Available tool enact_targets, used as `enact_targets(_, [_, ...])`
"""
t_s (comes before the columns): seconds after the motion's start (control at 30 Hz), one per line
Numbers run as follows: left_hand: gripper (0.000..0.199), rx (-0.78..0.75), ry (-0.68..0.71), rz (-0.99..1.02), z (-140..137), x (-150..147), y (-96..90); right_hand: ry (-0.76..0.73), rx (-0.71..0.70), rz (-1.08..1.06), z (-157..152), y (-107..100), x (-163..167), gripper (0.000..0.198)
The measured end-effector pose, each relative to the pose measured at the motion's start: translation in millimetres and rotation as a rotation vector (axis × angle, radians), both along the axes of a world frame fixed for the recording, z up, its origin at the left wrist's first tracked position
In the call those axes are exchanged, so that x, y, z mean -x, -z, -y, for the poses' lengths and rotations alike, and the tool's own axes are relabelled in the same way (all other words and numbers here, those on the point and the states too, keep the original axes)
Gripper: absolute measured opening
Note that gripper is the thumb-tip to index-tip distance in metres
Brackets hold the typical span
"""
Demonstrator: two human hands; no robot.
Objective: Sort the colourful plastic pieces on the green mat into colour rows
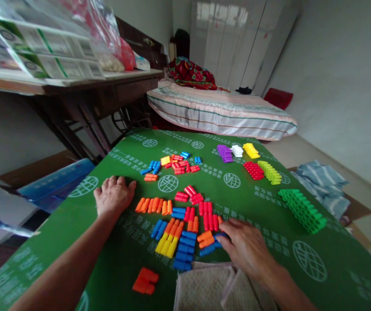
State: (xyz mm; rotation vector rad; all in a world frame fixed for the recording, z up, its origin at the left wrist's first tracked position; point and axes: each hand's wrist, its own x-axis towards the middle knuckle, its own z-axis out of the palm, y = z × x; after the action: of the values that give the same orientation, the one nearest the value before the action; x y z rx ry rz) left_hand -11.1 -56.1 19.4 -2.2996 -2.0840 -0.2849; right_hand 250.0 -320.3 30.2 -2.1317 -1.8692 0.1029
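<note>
My left hand [114,194] lies on the green tabletop, fingers down and thumb apart, holding nothing. To its right runs a row of orange bullet-shaped plastic blocks [153,205]. My right hand [245,244] is at the right edge of the middle group, thumb and index finger closed around a blue bullet-shaped block [220,236], partly hidden by the fingers. Beside those fingers are an orange block pair [205,237] and red blocks [208,216]. Yellow blocks [166,245] and stacked blue blocks [185,250] lie further left. A separate orange piece [145,280] sits near the front.
A grey cloth [201,287] lies at the front edge. Loose mixed blocks [180,164] are scattered further back. Purple [224,153], red [253,170] and green [302,210] joined clusters stand on the right. A desk [133,84] and a bed [217,108] are beyond.
</note>
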Motion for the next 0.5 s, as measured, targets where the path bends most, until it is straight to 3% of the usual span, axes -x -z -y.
enact_targets(0.27, [0.058,0.008,-0.01,-0.006,1,-1,-0.8,-0.002,0.054,0.014,14,20,3,0.021])
enact_targets(0.5, [0.059,0.006,-0.009,-0.005,-1,-1,0.6,0.091,0.036,-0.002,24,22,-32,0.021])
